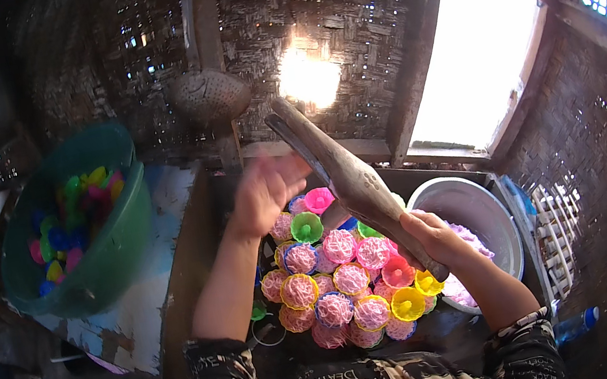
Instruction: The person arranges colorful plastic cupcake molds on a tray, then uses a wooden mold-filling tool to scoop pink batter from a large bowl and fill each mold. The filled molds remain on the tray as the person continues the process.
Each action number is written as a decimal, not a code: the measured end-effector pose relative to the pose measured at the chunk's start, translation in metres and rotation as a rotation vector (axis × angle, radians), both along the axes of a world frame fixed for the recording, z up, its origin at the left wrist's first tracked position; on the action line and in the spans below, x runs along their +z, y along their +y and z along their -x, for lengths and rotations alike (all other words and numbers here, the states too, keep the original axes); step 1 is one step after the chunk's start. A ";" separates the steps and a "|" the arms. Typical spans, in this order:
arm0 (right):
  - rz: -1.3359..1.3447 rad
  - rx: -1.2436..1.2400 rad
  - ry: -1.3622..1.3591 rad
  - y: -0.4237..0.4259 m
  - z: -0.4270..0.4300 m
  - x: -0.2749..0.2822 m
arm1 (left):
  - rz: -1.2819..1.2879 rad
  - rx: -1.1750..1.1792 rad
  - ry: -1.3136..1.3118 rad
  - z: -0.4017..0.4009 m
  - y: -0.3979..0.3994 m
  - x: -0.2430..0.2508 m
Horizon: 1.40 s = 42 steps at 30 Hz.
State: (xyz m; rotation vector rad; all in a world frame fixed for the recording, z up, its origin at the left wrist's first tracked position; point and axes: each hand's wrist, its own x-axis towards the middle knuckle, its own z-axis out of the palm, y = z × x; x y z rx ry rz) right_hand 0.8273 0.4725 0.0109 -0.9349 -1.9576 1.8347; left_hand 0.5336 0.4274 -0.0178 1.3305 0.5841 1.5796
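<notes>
In my right hand (428, 232) is the lower end of a wooden hand press (359, 180) with two long handles. The press is tilted, its far handle ends up and to the left. My left hand (270, 189), blurred, is beside the upper handles with its fingers stretched out; whether it touches them I cannot tell. Below the press are many small colourful fluted plastic cups, several holding nests of pink noodle-like strands (340, 245). Others show bare, such as a green cup (306, 227) and a yellow cup (407, 304).
A grey basin (506, 234) with pink-lilac dough (471, 239) stands at the right. At left, a green tub (124, 231) of coloured plastic cups is on a worn board (137, 313). A perforated ladle (212, 93) hangs on the woven wall. A bottle (576, 326) lies at lower right.
</notes>
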 end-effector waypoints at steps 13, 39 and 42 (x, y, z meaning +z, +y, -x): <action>-1.072 0.168 -0.317 0.042 0.061 -0.046 | 0.253 0.339 -0.039 -0.001 -0.070 -0.044; -1.085 0.173 -0.425 0.036 0.059 -0.066 | -0.053 -0.255 -0.149 0.014 -0.129 -0.034; -1.047 0.177 -0.323 0.037 0.061 -0.065 | -0.065 -0.292 -0.149 0.025 -0.128 -0.044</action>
